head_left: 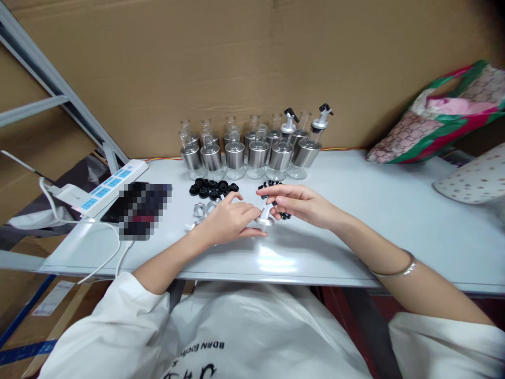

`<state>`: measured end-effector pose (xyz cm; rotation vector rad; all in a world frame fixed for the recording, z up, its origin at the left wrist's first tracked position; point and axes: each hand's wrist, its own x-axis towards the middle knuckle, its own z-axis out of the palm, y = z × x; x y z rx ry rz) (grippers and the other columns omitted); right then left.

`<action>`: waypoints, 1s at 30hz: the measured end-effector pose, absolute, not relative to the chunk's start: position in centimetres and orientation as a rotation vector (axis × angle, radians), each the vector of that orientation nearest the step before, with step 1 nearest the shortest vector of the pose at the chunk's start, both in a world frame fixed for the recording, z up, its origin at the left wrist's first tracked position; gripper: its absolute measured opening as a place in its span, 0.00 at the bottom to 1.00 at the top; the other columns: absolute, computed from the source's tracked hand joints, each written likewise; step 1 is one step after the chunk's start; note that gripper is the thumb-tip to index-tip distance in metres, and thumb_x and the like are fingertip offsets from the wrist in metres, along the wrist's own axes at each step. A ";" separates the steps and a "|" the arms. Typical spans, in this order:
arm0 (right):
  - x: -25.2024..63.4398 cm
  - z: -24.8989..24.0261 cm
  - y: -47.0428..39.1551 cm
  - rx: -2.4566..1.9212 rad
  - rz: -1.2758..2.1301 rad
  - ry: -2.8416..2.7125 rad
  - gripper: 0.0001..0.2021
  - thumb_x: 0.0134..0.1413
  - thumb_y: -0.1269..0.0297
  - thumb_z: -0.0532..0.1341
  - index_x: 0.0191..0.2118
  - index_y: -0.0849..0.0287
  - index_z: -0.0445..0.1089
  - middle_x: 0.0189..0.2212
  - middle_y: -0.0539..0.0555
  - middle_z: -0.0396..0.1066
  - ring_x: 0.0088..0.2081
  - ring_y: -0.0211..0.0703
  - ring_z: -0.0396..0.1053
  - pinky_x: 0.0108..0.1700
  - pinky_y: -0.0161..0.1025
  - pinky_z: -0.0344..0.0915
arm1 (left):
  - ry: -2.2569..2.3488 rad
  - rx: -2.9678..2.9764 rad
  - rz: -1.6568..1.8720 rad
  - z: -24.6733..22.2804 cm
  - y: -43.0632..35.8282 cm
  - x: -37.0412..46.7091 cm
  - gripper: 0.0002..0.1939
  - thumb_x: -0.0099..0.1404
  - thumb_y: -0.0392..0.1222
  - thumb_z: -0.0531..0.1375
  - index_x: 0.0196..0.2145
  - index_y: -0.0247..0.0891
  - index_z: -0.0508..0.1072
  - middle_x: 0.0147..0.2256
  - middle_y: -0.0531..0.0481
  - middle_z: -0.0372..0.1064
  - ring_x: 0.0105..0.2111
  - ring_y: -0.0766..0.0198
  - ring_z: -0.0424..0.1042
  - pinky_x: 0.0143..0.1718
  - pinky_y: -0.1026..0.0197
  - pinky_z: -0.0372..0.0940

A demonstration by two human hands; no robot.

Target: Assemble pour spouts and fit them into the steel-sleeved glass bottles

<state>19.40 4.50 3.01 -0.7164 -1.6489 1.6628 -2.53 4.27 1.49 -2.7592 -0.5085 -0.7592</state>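
Note:
Over the front middle of the table, my left hand (238, 218) is closed on a silver bottle pourer (266, 216), with the thumb under its base. The fingers of my right hand (305, 204) close around a small black piece (273, 203) at the top of that pourer; its index finger is stretched out. Small black parts (284, 215) lie partly hidden behind my right hand. Beyond my left hand are several black stoppers (213, 187) and silver pourer bodies (200, 209), some covered by the hand.
Glass bottles with steel sleeves (235, 153) stand in rows at the back; two carry finished-looking pourers (320, 118). A power strip (114, 184), white cables and a blurred dark device (144, 210) lie left. A patterned bag (414, 131) and a dotted white object (473, 176) are right.

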 end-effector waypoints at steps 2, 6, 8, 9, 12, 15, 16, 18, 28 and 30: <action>19.3 2.9 4.5 -0.696 1.811 -1.568 0.18 0.53 0.57 0.63 0.49 0.59 0.72 0.30 0.52 0.71 0.31 0.35 0.65 0.34 0.36 0.61 | -0.507 -2.757 -0.740 1.5 4.3 -2.5 0.22 0.69 0.57 0.45 0.32 0.36 0.65 0.27 0.51 0.73 0.26 0.66 0.70 0.43 0.58 0.58; 19.3 2.8 4.5 -0.609 2.007 -1.489 0.15 0.54 0.60 0.62 0.45 0.62 0.74 0.33 0.55 0.71 0.33 0.37 0.65 0.40 0.38 0.61 | -0.482 -2.733 -0.759 1.6 4.2 -2.5 0.21 0.69 0.56 0.46 0.33 0.35 0.66 0.27 0.50 0.74 0.26 0.66 0.70 0.42 0.58 0.59; 19.4 2.8 4.5 -0.575 2.050 -1.452 0.15 0.54 0.62 0.63 0.45 0.63 0.74 0.33 0.54 0.71 0.34 0.37 0.65 0.41 0.38 0.61 | -0.471 -2.735 -0.780 1.7 4.1 -2.5 0.21 0.69 0.56 0.46 0.34 0.35 0.66 0.27 0.50 0.74 0.26 0.66 0.71 0.42 0.58 0.59; 19.4 2.9 4.5 -0.566 2.062 -1.442 0.15 0.53 0.63 0.63 0.45 0.63 0.74 0.33 0.54 0.71 0.34 0.37 0.65 0.41 0.38 0.61 | -0.467 -2.740 -0.789 1.7 4.1 -2.6 0.21 0.69 0.55 0.47 0.34 0.35 0.66 0.27 0.50 0.74 0.26 0.66 0.71 0.42 0.58 0.59; 19.3 3.0 4.5 -0.546 2.074 -1.435 0.12 0.53 0.65 0.63 0.43 0.64 0.73 0.33 0.54 0.69 0.34 0.37 0.65 0.40 0.38 0.61 | -0.460 -2.752 -0.800 1.6 4.1 -2.6 0.21 0.69 0.56 0.46 0.34 0.34 0.66 0.28 0.50 0.75 0.27 0.65 0.72 0.42 0.57 0.59; 19.3 3.0 4.5 -0.542 2.089 -1.428 0.10 0.52 0.65 0.63 0.41 0.64 0.73 0.33 0.53 0.68 0.33 0.37 0.64 0.39 0.37 0.60 | -0.462 -2.772 -0.778 1.4 4.1 -2.5 0.22 0.69 0.56 0.46 0.35 0.34 0.67 0.30 0.48 0.75 0.28 0.64 0.72 0.43 0.57 0.59; 19.2 3.0 4.5 -0.543 2.095 -1.425 0.10 0.52 0.65 0.63 0.40 0.64 0.72 0.33 0.53 0.67 0.33 0.37 0.64 0.39 0.37 0.60 | -0.466 -2.783 -0.766 1.3 4.1 -2.5 0.23 0.69 0.56 0.46 0.35 0.34 0.67 0.30 0.48 0.75 0.28 0.64 0.72 0.43 0.56 0.59; 19.2 2.9 4.5 -0.546 2.106 -1.428 0.10 0.51 0.65 0.64 0.39 0.64 0.72 0.33 0.52 0.67 0.33 0.36 0.63 0.38 0.36 0.59 | -0.478 -2.804 -0.742 1.3 4.1 -2.5 0.23 0.69 0.57 0.46 0.35 0.34 0.68 0.31 0.47 0.76 0.29 0.64 0.72 0.44 0.56 0.58; 19.2 3.0 4.3 -0.530 2.105 -1.428 0.10 0.51 0.64 0.64 0.38 0.65 0.70 0.32 0.52 0.65 0.31 0.36 0.61 0.37 0.37 0.58 | -0.499 -2.832 -0.709 1.1 4.2 -2.6 0.24 0.69 0.58 0.45 0.36 0.35 0.68 0.31 0.47 0.75 0.28 0.64 0.71 0.45 0.56 0.57; 19.1 3.1 4.2 -0.510 2.112 -1.417 0.10 0.52 0.65 0.64 0.39 0.65 0.70 0.31 0.51 0.64 0.31 0.35 0.61 0.37 0.37 0.58 | -0.498 -2.821 -0.731 1.2 4.2 -2.6 0.24 0.68 0.59 0.46 0.36 0.34 0.68 0.31 0.47 0.75 0.29 0.64 0.71 0.45 0.56 0.57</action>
